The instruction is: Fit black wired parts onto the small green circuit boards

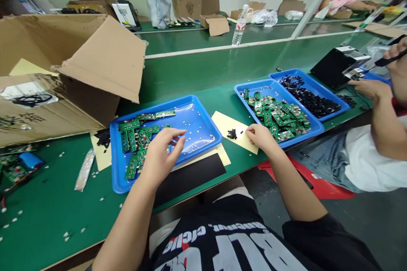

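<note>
My left hand (163, 152) hovers over the near blue tray (203, 114), fingers curled in a loose pinch above several green circuit boards (135, 133); what it holds, if anything, is hidden. Small white bits dot the tray's right half. My right hand (260, 135) rests on a yellow paper sheet (225, 123), fingertips pinched beside a little heap of small black parts (232, 134). A black mat (190, 176) lies at the table's front edge between my arms.
A second blue tray (244, 89) with green boards and a third (333, 108) with black parts stand to the right. A seated person's hands (370, 89) work at a black device (333, 65). An open cardboard box (76, 59) stands left. A water bottle (239, 26) is beyond.
</note>
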Motion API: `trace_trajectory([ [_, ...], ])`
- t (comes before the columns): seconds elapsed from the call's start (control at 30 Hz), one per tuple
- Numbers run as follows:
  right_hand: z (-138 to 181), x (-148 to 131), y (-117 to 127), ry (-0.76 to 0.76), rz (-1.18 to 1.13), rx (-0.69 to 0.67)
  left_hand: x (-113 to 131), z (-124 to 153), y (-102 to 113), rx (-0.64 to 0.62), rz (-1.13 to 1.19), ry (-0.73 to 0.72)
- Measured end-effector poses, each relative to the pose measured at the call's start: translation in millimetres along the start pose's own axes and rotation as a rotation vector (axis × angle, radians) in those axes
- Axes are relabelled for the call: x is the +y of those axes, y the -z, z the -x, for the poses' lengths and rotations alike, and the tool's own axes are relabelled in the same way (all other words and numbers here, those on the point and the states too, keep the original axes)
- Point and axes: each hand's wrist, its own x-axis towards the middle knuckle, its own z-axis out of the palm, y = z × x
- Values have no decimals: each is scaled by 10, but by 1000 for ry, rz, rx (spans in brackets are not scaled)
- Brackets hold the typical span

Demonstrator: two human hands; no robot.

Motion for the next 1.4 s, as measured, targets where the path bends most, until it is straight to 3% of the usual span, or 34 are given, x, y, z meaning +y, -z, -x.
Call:
trace_trajectory([
  [0.17, 346, -79, -5, 111, -131, 13, 0, 787, 319, -71, -230, 276],
  [0.27, 700, -338, -252, 496, -427, -169, -58, 1237, 295, 0, -344, 496],
  [0.37, 1017, -643, -619, 917, -486, -330, -94, 1463, 174, 89, -423, 621],
  [0.47, 1165, -819, -917, 1091, -416, -312, -107, 1500, 79, 122, -350, 701],
  [0.67, 1179, -864, -1010, 1070, -374, -296, -76, 1423, 127, 271, 242, 935],
  [0.8, 1249, -1084, -1032, 1100, -509, -236, 7, 1397, 110, 295, 554, 1001],
  [1.0, 1239, -1415, -1207, 1075, -615, -210, 115, 1420, 24, 308, 559, 927],
  [1.27, 1203, -1394, -1157, 1178, -611, -236, 129, 1409, 14, 286, 633, 979],
  [1.4, 1206, -1311, -1086, 1054, -716, -317, 125, 1425, -13, 314, 621, 997],
])
